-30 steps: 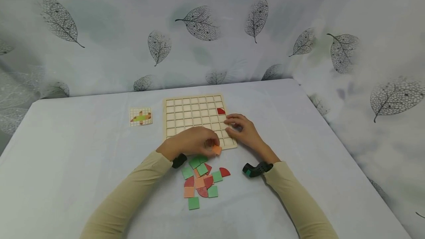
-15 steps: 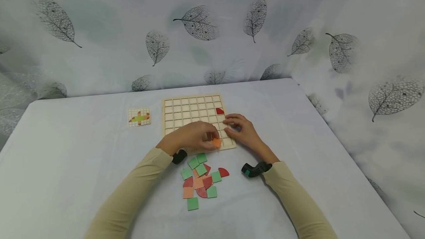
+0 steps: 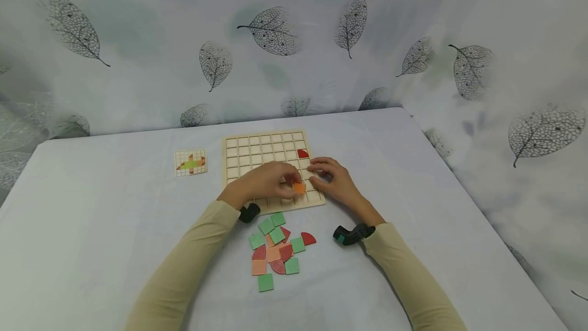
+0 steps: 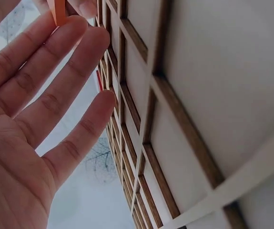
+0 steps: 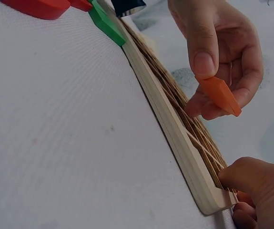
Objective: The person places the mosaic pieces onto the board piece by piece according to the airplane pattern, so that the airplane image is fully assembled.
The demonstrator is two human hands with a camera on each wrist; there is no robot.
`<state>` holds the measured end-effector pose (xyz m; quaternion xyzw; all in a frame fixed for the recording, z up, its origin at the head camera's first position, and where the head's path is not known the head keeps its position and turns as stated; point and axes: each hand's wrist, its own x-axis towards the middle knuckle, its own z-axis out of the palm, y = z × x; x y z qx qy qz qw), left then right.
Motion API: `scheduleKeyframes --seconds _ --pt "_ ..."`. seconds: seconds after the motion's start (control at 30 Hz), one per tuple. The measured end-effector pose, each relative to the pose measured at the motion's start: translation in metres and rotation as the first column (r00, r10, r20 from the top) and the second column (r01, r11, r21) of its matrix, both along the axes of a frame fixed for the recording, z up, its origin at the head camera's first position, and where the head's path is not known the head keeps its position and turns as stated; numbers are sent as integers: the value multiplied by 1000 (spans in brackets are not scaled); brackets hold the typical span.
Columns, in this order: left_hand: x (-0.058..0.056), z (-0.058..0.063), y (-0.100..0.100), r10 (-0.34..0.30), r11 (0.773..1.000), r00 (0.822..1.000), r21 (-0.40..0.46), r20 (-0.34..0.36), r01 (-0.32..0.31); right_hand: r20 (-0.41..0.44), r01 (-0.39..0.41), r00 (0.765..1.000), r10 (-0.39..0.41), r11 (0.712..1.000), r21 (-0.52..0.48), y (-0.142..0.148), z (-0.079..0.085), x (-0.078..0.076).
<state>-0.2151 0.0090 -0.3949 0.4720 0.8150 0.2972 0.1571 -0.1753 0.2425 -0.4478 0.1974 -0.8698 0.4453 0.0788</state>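
Note:
My left hand (image 3: 268, 180) is over the wooden grid board (image 3: 245, 149), pinching an orange square tile (image 3: 299, 188) between thumb and fingertips. In the right wrist view that tile (image 5: 218, 95) is tilted and held above the board's cells. The left wrist view shows the palm and spread lower fingers beside the grid, with only a bit of the orange tile (image 4: 57, 12) at the top. My right hand (image 3: 337, 180) holds the board's right edge, its thumb (image 5: 246, 176) on the rim. A red quarter-circle tile (image 3: 303, 153) lies in a cell near the right side.
Below the board lies a loose pile of green squares (image 3: 265, 282), orange squares (image 3: 259, 267) and red quarter-circles (image 3: 308, 238), some overlapping. A small pattern card (image 3: 190, 163) lies left of the board on the white tablecloth (image 3: 115, 218). A leaf-printed cloth (image 3: 151, 50) hangs behind.
My left hand has carried the orange tile away from me, from the board's near edge to over its lower right cells. The right hand keeps its place at the board's edge.

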Motion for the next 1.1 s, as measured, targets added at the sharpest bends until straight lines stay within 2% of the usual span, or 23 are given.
scheduleKeyframes --seconds 0.13,0.47,0.57,0.67,0.77,0.93,1.1 --pt "-1 1 1 33 999 999 -2 17 -33 6 3 1000 -3 1000 5 1 -1 0" --pt "-13 2 7 97 995 995 -18 3 -96 12 -8 1000 8 1000 -25 0 0 0" --pt "-15 3 9 120 992 992 -22 -30 -120 18 -3 1000 3 1000 -29 0 -1 0" --pt "-17 3 12 168 984 982 -39 -88 -171 16 2 1000 -1 1000 -26 -2 2 1" --pt "-19 3 15 234 969 963 -54 -132 -243 8 -2 1000 2 1000 -26 -6 13 6" --pt "-20 2 20 312 945 941 -62 -127 -322 0 -12 1000 12 1000 -20 -12 33 17" --pt "-23 2 23 336 934 935 -88 -116 -347 0 -24 1000 24 1000 -17 -14 38 20"
